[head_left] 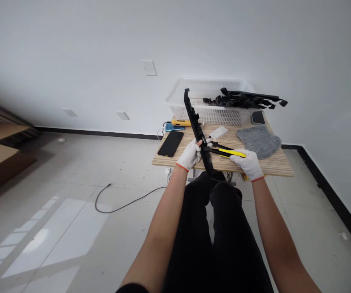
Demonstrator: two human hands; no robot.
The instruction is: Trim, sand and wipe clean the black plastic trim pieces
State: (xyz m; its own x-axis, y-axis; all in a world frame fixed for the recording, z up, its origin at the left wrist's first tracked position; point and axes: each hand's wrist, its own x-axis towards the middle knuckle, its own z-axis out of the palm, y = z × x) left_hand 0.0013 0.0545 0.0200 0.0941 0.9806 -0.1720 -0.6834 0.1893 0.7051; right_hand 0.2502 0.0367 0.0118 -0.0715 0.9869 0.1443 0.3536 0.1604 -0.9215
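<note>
Black plastic strip [195,120], one, tilted at centre frame, my gloved left hand [190,154] closed around its lower half, one yellow knife [228,152] wrapped fully in my right hand [248,162], tip at the strip, one white basket [187,95], one grey cloth [259,140], two phones [171,143] on one table [273,165]

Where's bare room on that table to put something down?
Bare wood along the front edge of the table, below the grey cloth, and a small patch between the black phone and left hand. The back by the white basket is crowded.
</note>
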